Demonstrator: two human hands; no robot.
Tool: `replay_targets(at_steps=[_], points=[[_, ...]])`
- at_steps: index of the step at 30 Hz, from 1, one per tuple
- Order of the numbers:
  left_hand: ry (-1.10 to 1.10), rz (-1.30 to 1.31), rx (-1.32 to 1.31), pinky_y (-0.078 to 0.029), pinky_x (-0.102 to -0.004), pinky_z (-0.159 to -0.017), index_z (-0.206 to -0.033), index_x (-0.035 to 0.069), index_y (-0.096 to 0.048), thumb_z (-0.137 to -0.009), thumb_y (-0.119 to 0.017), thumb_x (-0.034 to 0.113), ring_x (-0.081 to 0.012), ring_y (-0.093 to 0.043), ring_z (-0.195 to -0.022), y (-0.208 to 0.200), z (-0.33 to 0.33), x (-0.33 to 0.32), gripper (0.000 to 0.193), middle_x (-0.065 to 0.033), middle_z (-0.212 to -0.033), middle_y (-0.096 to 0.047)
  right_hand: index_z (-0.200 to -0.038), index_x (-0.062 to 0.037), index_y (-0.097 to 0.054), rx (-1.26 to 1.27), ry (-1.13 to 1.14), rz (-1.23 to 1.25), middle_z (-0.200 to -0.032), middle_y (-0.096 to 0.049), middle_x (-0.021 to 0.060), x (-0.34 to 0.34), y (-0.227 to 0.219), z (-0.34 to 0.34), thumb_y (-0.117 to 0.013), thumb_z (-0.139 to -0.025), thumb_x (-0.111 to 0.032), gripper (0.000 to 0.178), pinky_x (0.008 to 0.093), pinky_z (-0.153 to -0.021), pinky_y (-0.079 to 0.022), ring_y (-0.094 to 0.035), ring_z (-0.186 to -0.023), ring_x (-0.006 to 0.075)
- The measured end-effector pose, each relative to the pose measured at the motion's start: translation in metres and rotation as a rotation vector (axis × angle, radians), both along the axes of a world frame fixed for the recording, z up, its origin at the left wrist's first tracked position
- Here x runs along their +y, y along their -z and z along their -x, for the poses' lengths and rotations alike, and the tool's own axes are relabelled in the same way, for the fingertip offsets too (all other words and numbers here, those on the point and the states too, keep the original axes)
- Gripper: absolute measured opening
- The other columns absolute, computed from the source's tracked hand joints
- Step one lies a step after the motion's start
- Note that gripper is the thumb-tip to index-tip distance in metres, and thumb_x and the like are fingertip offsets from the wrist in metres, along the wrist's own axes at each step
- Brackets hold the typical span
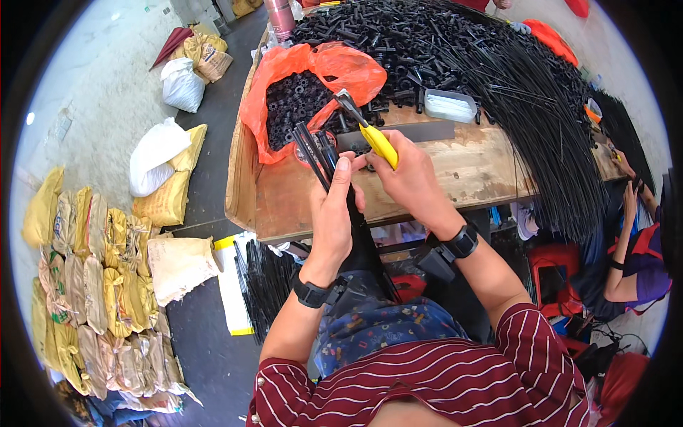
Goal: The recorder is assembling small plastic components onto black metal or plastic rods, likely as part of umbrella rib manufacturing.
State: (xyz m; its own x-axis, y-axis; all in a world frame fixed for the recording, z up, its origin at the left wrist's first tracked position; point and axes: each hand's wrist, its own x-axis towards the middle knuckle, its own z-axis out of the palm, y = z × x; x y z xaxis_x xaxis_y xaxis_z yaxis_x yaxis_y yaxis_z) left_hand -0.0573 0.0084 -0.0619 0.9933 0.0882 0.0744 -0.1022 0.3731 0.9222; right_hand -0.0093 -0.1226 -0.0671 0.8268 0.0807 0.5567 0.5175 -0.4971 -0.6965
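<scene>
My left hand [331, 222] is closed around a bundle of thin black rods [310, 151], whose upper ends stick up past my thumb over the table's near edge. The lower part of the bundle runs down toward my lap. In my right hand [414, 176] are yellow-handled pliers [382, 146], their metal head pointing up and left above the rod ends. Fingers of both hands meet beside the bundle. Just beyond it lies an orange-red plastic bag [258, 107], open and filled with small black ring-like parts [295, 99].
A wooden table [469, 169] carries a heap of black plastic parts [398, 43], long black rods [541, 135], a clear box [450, 107] and a flat metal strip [427, 132]. Sacks [92, 285] stand at left. Another person's arm [626, 249] shows at right.
</scene>
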Motion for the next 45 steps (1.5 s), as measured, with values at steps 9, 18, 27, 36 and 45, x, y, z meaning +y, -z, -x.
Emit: replay_targets(at_steps=[9,18,27,36,45], points=[[0.02,-0.039,0.0,-0.039,-0.0229,-0.053,-0.123,-0.004,-0.05,-0.097,-0.05,0.036,-0.0078,-0.049,-0.06,-0.008,0.004,-0.007,0.048,-0.0162,-0.113,-0.063,-0.101,0.0,-0.06,0.156,-0.019,-0.104,-0.087,-0.064,0.0209,-0.009,-0.008,0.005,-0.065,-0.081,-0.01,0.023,0.0432,-0.07,-0.049,-0.062,-0.083,0.0396],[0.113,0.016,0.033,-0.037,-0.0226,-0.055,-0.115,0.0,-0.057,-0.099,-0.046,0.037,-0.0077,-0.047,-0.061,-0.003,-0.002,-0.002,0.042,-0.0022,-0.083,-0.054,-0.107,0.004,-0.058,0.406,-0.304,-0.486,-0.088,-0.065,0.0054,-0.011,-0.009,0.019,-0.064,-0.086,-0.007,0.025,0.028,-0.065,-0.048,-0.059,-0.073,0.0114],[0.208,-0.003,0.0,-0.037,-0.0223,-0.057,-0.117,-0.001,-0.057,-0.099,-0.044,0.037,-0.0084,-0.047,-0.06,-0.008,-0.004,-0.004,0.044,-0.0017,-0.071,-0.054,-0.11,0.0021,-0.056,0.517,-0.484,-0.657,-0.102,-0.068,0.0063,-0.01,-0.016,0.024,-0.059,-0.089,-0.003,0.021,0.0228,-0.065,-0.047,-0.06,-0.073,0.0067],[0.227,-0.014,-0.009,-0.036,-0.0219,-0.059,-0.117,-0.001,-0.057,-0.099,-0.043,0.038,-0.0077,-0.046,-0.06,-0.007,-0.004,-0.005,0.045,0.0004,-0.07,-0.053,-0.11,0.0018,-0.057,0.532,-0.477,-0.689,-0.1,-0.068,0.0059,-0.011,-0.014,0.023,-0.059,-0.089,-0.003,0.021,0.0237,-0.064,-0.047,-0.062,-0.069,0.0084],[0.226,-0.019,-0.031,-0.038,-0.0217,-0.06,-0.117,-0.002,-0.057,-0.099,-0.046,0.036,-0.0073,-0.047,-0.061,-0.006,-0.005,-0.005,0.044,-0.0001,-0.074,-0.056,-0.109,0.0024,-0.058,0.525,-0.457,-0.681,-0.095,-0.068,0.0057,-0.009,-0.015,0.023,-0.06,-0.089,-0.003,0.021,0.023,-0.061,-0.048,-0.062,-0.066,0.0083]])
